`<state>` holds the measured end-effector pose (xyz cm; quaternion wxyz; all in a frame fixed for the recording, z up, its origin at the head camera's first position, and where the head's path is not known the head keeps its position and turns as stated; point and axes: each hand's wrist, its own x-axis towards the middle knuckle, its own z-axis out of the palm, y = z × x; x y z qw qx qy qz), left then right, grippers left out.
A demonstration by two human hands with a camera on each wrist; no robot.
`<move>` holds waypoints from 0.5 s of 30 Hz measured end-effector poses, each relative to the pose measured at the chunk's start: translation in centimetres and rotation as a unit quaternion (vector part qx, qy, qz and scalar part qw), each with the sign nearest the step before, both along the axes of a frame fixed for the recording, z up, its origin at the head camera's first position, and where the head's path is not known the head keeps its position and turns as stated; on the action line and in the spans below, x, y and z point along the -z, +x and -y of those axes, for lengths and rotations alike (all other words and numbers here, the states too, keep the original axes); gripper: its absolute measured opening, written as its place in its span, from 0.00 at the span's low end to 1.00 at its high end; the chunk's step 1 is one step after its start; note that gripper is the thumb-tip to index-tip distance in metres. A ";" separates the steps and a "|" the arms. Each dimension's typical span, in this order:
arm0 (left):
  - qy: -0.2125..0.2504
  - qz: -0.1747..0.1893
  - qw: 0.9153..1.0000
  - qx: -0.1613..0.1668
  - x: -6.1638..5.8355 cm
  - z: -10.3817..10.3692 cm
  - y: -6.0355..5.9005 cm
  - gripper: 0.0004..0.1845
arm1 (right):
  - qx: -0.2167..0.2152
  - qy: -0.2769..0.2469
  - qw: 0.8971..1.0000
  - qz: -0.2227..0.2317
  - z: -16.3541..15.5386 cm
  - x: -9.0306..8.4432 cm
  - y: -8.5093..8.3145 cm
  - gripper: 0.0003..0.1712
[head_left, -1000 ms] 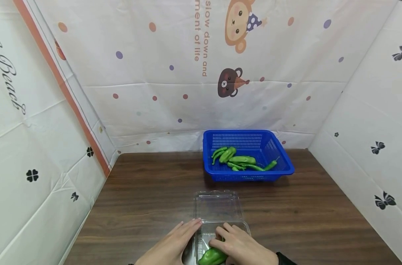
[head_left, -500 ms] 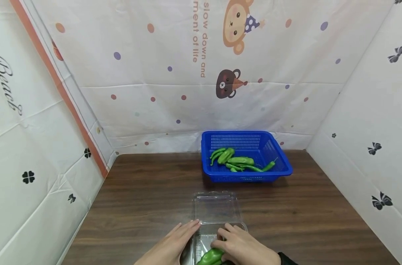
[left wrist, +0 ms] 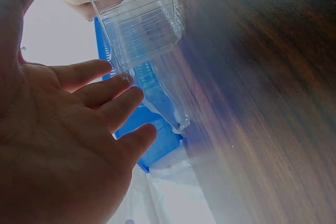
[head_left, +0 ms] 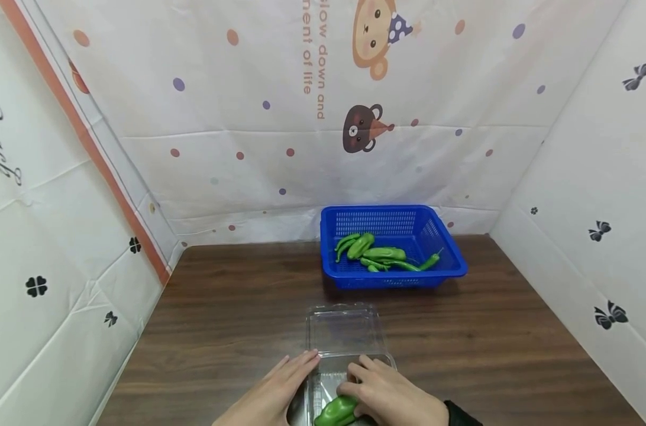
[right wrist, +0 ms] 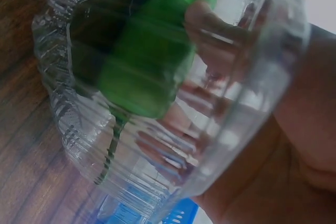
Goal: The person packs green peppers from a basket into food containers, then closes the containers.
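In the head view, a clear plastic clamshell box [head_left: 349,355] stands at the front of the table with its lid [head_left: 345,331] folded back. A plump green pepper [head_left: 338,410] lies in its near part; its thin stem shows through the wall in the right wrist view. Reaching into the box, my right hand [head_left: 396,391] holds the pepper at its right side with curled fingers and thumb. My left hand [head_left: 274,391] is along the box's left side, fingers fairly straight, tips at the rim. In the left wrist view its palm [left wrist: 58,135] shows nothing held.
Behind the box, a blue mesh basket [head_left: 394,280] stands near the back of the wooden table [head_left: 232,296]. Several green peppers [head_left: 384,254], some plump and some slender, lie in it. Printed white sheets [head_left: 238,195] hang at the back and both sides.
The head view has shifted slightly, so everything sits a little farther left in it. Both hands, the pepper and the box keep nearly the same places relative to each other.
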<state>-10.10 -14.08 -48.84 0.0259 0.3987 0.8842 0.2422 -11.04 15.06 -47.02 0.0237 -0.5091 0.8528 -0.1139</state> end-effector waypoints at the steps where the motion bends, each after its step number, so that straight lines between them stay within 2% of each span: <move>1: 0.000 -0.001 1.000 0.000 0.0 0.0 0.0 0.61 | 0.001 0.001 1.000 -0.002 0.0 0.0 0.0 0.19; 7: 0.000 -0.006 1.000 0.003 0.0 0.0 0.0 0.61 | 0.003 0.002 1.000 -0.001 0.0 0.0 0.0 0.19; 15: -0.010 0.026 1.000 0.003 -0.5 0.0 -0.1 0.61 | 0.008 0.005 1.000 -0.002 0.1 -0.3 0.0 0.18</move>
